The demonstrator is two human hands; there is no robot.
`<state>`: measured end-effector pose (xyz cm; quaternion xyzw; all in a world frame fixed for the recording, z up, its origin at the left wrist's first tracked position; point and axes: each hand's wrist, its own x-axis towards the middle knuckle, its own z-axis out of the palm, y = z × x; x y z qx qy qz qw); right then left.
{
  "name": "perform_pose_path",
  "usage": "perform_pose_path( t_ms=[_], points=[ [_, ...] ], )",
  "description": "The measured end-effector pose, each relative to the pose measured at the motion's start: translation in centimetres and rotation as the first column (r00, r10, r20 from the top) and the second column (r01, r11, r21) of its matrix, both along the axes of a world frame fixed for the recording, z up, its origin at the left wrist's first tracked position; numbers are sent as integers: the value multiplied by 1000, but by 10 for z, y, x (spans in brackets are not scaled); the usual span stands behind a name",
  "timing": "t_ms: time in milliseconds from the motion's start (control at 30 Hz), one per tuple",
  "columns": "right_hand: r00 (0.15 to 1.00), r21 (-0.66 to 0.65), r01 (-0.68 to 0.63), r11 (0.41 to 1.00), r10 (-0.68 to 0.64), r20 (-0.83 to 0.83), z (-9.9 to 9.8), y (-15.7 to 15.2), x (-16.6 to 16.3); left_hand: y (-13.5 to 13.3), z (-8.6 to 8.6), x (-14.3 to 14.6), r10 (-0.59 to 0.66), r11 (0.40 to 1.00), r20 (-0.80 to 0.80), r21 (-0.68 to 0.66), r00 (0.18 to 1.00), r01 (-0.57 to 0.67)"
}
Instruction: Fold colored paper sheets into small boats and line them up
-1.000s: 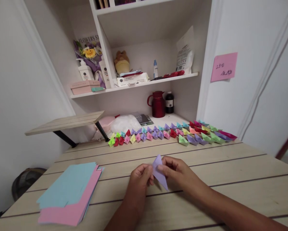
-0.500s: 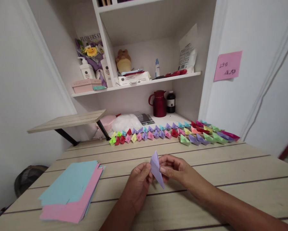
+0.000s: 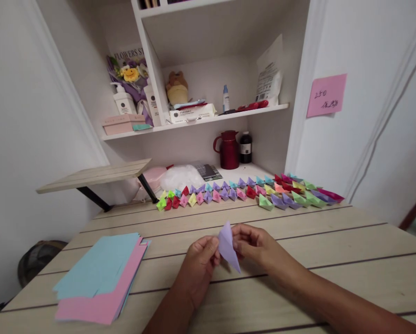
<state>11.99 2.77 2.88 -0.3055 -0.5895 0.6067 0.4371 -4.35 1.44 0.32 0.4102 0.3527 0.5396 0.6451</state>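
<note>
A folded piece of lilac paper [image 3: 228, 248] is held above the middle of the table between my two hands. Its outline is a tall, pointed diamond, slightly tilted. My left hand [image 3: 202, 262] pinches its left edge between thumb and fingers. On the other side, my right hand [image 3: 254, 243] grips the right edge, with its fingers partly hidden behind the paper. Beyond them, several folded paper boats [image 3: 224, 194] in many colours stand in rows along the back of the table.
A stack of blue and pink paper sheets [image 3: 99, 273] lies at the left of the table [image 3: 298, 301]. Behind the boats are a dark red jug [image 3: 229, 150], a dark bottle [image 3: 246, 147] and a white plastic bag [image 3: 182, 178]. A small raised shelf [image 3: 92, 176] stands at the back left.
The lilac paper has turned so that more of its broad face shows, and its lower tip has shifted slightly right. Both hands keep hold of it in nearly the same place.
</note>
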Motion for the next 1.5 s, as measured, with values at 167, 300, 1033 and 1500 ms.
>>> perform_pose_path(
  t_ms=[167, 300, 1033, 1500],
  points=[
    [997, 53, 70, 996, -71, 33, -14, 7, 2, -4, 2, 6, 37, 995, -222, 98, 974, -15],
    [983, 134, 120, 984, -136, 123, -20, 12, 6, -4, 2, 7, 79, 992, -273, 117, 959, -48],
    [543, 596, 2, 803, -502, 673, -28, 17, 8, -5, -12, 15, 276, 931, -535, 355, 798, -84],
    [549, 600, 41, 799, -520, 654, -33, 14, 9, -4, -15, 16, 408, 899, -785, 433, 466, -57]
  ],
)
